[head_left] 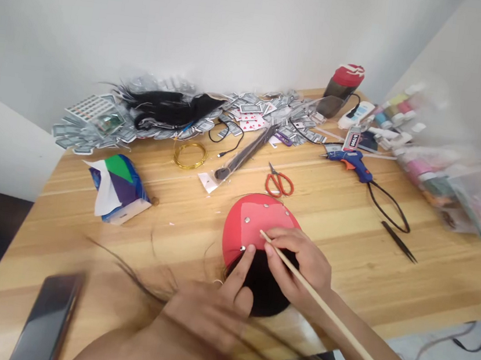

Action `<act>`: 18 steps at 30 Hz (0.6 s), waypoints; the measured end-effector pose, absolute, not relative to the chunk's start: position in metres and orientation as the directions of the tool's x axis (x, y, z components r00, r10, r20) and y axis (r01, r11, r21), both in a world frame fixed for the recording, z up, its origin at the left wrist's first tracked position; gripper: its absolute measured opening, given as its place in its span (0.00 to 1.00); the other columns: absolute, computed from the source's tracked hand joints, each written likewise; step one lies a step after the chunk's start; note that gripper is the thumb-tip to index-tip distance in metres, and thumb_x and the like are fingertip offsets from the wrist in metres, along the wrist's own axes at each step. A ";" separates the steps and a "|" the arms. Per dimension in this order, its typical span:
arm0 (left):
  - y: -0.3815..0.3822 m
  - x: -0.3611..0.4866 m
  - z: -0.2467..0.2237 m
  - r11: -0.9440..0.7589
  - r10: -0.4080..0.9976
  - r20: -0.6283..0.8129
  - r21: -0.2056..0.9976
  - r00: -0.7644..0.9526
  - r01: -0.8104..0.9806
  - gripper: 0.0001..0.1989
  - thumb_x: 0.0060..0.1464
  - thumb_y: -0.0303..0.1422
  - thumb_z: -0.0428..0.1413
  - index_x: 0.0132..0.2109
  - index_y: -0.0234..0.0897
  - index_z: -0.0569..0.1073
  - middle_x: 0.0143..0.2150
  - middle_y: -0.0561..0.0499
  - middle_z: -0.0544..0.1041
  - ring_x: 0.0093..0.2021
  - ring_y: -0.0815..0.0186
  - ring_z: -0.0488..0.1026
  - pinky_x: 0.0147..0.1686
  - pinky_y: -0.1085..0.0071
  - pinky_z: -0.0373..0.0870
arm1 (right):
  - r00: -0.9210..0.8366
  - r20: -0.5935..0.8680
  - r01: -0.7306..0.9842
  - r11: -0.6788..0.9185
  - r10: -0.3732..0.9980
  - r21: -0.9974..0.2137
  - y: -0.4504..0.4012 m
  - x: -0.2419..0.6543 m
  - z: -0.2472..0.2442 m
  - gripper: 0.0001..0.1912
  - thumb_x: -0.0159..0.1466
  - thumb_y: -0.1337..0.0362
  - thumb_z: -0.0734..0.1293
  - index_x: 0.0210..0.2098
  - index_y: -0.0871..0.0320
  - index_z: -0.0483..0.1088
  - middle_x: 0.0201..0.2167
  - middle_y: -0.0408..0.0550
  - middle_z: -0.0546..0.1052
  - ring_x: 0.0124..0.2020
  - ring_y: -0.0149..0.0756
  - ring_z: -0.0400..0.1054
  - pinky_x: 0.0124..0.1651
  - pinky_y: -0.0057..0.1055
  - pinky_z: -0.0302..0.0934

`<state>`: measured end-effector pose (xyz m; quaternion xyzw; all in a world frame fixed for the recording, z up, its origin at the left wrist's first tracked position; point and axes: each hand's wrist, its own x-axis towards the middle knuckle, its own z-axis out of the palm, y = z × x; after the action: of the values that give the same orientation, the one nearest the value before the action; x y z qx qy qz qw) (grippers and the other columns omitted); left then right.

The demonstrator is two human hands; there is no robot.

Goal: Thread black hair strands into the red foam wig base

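- Left hand (201, 315): thumb pressed onto the red foam cap (253, 222), near a metal stud; other fingers hidden.
- Right hand (300, 263): gripping a long wooden dowel (338, 314), tip over the cap.
- Cap sits on the wooden table (344, 263), orange-handled scissors (279, 185) at its 12 o'clock.

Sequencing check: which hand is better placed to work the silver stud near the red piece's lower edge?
Left hand, likely: its finger rests on the red piece right beside that stud. The right hand is busy holding a long wooden stick.

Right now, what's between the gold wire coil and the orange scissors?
In the head view, a clear plastic bag holding a long black rod lies there, on the wooden table.
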<state>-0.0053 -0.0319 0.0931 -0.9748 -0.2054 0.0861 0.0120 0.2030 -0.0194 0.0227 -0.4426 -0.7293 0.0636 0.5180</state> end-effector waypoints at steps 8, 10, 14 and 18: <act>-0.032 0.001 0.083 -0.896 0.444 -0.189 -0.081 0.876 0.436 0.07 0.52 0.20 0.57 0.37 0.34 0.77 0.63 0.29 0.74 0.18 0.66 0.75 0.12 0.69 0.68 | 0.143 0.529 0.386 0.445 0.837 -0.808 -0.025 0.205 0.017 0.12 0.66 0.74 0.68 0.44 0.51 0.69 0.40 0.48 0.80 0.41 0.39 0.78 0.43 0.34 0.74; -0.029 0.006 0.080 -0.890 0.455 -0.183 -0.077 0.872 0.449 0.06 0.51 0.19 0.57 0.35 0.33 0.76 0.63 0.27 0.74 0.18 0.65 0.75 0.11 0.69 0.66 | 0.160 0.532 0.351 0.455 0.832 -0.818 -0.023 0.206 0.014 0.11 0.67 0.73 0.68 0.44 0.51 0.69 0.40 0.48 0.81 0.41 0.39 0.78 0.43 0.35 0.73; -0.024 0.009 0.086 -0.901 0.431 -0.146 -0.029 0.890 0.432 0.09 0.52 0.17 0.57 0.36 0.33 0.78 0.58 0.33 0.78 0.43 0.50 0.84 0.21 0.71 0.76 | 0.149 0.554 0.330 0.487 0.819 -0.809 -0.016 0.207 0.014 0.08 0.67 0.73 0.68 0.42 0.53 0.70 0.39 0.48 0.81 0.40 0.39 0.78 0.43 0.35 0.73; -0.022 0.006 0.092 -0.896 0.440 -0.104 0.008 0.892 0.443 0.12 0.52 0.14 0.57 0.36 0.34 0.79 0.57 0.35 0.80 0.51 0.49 0.82 0.24 0.72 0.78 | 0.226 0.461 0.172 0.431 0.858 -0.886 -0.011 0.208 0.016 0.04 0.69 0.68 0.69 0.40 0.53 0.70 0.37 0.47 0.80 0.38 0.37 0.79 0.41 0.33 0.74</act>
<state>0.0056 -0.0222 0.0923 -0.9725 -0.2270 0.0498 -0.0156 0.2077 -0.0114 0.0160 -0.4598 -0.5602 0.2708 0.6336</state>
